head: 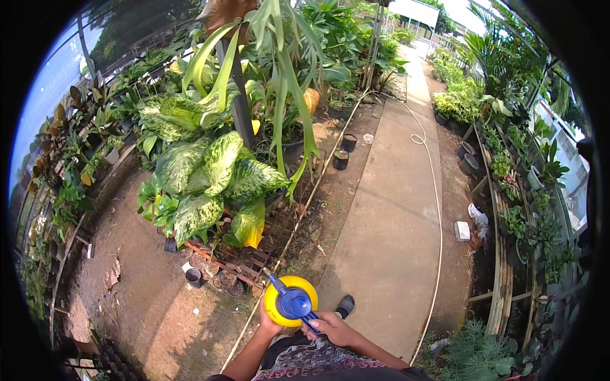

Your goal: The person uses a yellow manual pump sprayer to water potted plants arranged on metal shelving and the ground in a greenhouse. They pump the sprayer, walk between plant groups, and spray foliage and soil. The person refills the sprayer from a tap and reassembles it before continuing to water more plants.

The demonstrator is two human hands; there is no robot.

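A yellow pump sprayer bottle (310,288) with a blue pump head (294,303) is held in front of my body. My left hand (269,320) cups the yellow side of the bottle from the left. At the lower right, my right hand (329,328) is closed around the blue handle (310,322). The sprayer's nozzle (268,272) points away from me, up and to the left. Beyond it stands a dieffenbachia (221,164) with broad mottled leaves, one of them yellowed at the tip (253,237). Long staghorn fern fronds (286,90) hang above it.
A concrete path (381,228) runs ahead, with a pale hose (436,190) along its right side. Small black pots (340,160) stand on the soil left of it. Wooden plant benches (499,266) line the right. A white block (462,231) lies beside the path.
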